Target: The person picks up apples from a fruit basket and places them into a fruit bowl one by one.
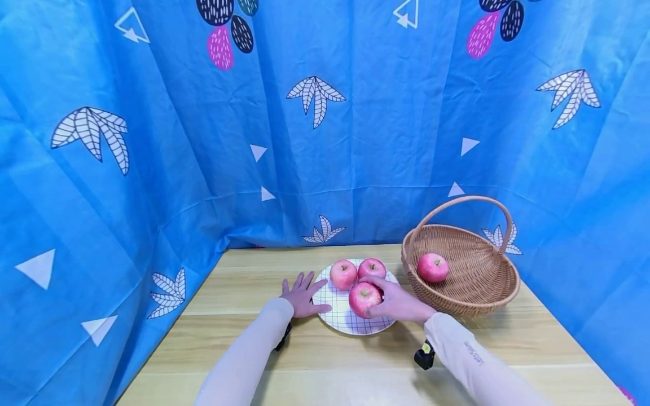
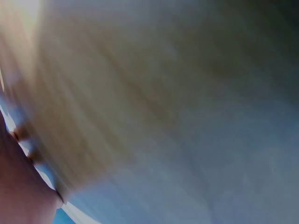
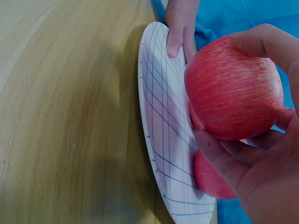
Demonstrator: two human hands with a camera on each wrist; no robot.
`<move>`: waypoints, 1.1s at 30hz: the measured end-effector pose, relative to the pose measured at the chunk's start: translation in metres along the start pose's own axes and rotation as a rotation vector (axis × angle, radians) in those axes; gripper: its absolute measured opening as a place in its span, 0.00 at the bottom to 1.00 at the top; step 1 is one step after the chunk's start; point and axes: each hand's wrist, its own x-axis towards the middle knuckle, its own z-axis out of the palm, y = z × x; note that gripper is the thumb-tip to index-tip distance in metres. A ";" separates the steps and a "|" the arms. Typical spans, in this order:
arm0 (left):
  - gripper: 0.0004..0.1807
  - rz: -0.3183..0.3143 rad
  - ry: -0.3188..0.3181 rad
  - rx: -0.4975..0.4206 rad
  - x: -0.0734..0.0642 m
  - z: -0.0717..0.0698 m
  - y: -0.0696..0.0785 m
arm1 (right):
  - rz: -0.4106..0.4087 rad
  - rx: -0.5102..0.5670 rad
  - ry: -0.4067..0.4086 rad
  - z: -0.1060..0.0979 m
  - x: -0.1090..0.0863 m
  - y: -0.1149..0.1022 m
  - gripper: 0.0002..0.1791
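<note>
My right hand (image 1: 398, 300) grips a red apple (image 1: 364, 300) over the front of a white plate (image 1: 339, 321) with a blue grid pattern. In the right wrist view, thumb and fingers curl round this apple (image 3: 233, 88), which appears raised off the plate (image 3: 161, 112). Behind it, two more apples sit on the plate, one at the left (image 1: 343, 274) and one at the right (image 1: 372, 268). With its fingers spread, my left hand (image 1: 303, 296) touches the plate's left rim. The left wrist view is mostly blurred tabletop with part of the hand (image 2: 28, 186) at the edge.
A brown wicker basket (image 1: 469, 270) with a tall handle stands right of the plate and holds one apple (image 1: 433, 267). Everything rests on a light wooden table (image 1: 244, 316). A blue patterned curtain (image 1: 325, 158) hangs behind and on both sides.
</note>
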 end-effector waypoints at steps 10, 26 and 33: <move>0.55 0.013 0.024 -0.002 0.002 0.003 -0.002 | 0.005 -0.004 0.010 0.009 0.010 0.000 0.43; 0.55 0.000 0.019 0.001 0.007 0.007 -0.005 | -0.031 0.008 0.015 0.025 0.024 0.005 0.42; 0.54 0.002 0.026 0.009 0.006 0.009 -0.004 | -0.053 0.015 0.017 0.030 0.025 0.007 0.41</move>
